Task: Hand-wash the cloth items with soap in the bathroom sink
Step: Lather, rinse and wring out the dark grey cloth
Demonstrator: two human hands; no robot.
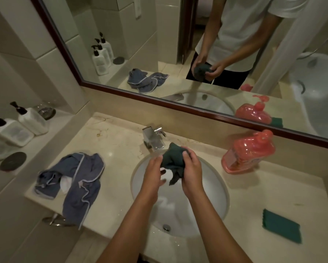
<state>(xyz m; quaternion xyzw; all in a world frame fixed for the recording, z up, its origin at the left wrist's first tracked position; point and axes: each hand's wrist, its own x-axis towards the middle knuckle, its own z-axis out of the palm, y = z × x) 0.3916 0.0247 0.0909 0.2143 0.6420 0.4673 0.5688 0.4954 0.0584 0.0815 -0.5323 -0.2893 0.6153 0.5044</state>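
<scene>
Both hands are scrubbing right now. The left hand and the right hand are each curled tight around a bunched dark green cloth, held up in the air over the far part of the sink, just in front of the tap. I think this is the rubbing step, with the cloth squeezed between the two hands. There is a white patch under the cloth (maybe soap foam, but it is too blurry to tell). I cannot see water running.

The next move is likely a rinse, so one hand would have to let go and reach for the tap, which is very close behind the cloth. If more soap is needed, the pink soap bottle stands on the bench to the right, near the mirror.

There is good room above the bowl to rub and wring. The tap sticks out toward the hands, so they could bump it. A blue cloth lies on the left of the bench and hangs over the near edge, so it could slip off. A flat green cloth lies on the near right, well away from the bowl.
</scene>
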